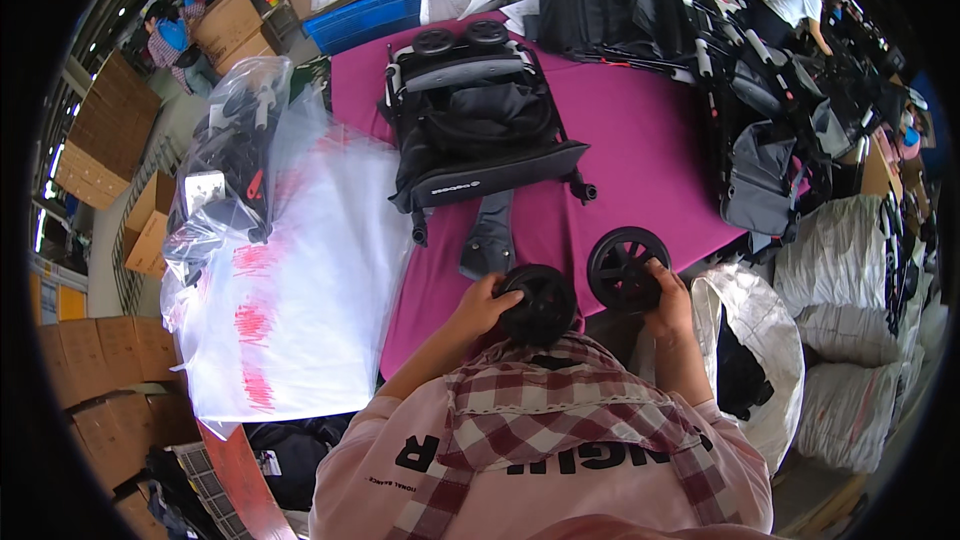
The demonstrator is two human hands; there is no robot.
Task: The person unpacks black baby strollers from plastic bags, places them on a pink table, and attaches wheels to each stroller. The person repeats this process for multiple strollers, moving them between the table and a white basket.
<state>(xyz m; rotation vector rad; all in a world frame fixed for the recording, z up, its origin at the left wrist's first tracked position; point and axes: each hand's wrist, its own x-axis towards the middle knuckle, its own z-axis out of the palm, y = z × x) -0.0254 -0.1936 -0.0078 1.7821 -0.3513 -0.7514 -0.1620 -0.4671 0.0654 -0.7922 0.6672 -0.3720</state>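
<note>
Okay, I see the left hand [483, 308] grasping one black wheel [540, 308], the right hand [670, 302] grasping a second wheel [614, 268], just below frame centre. Probably wheel-fitting; next move likely calls for offering one up to the folded stroller [480, 125], upper centre.

The worktop [650, 160] offered a clear passage right of the folded black stroller [480, 125], which filled its middle. Stacked strollers [760, 175] blocked the right edge, a black folded bundle [610, 15] the far edge, plastic sheets [320, 290] the left. At the near edge, the left wheel [540, 306] and right wheel [627, 268] left a narrow gap.
</note>
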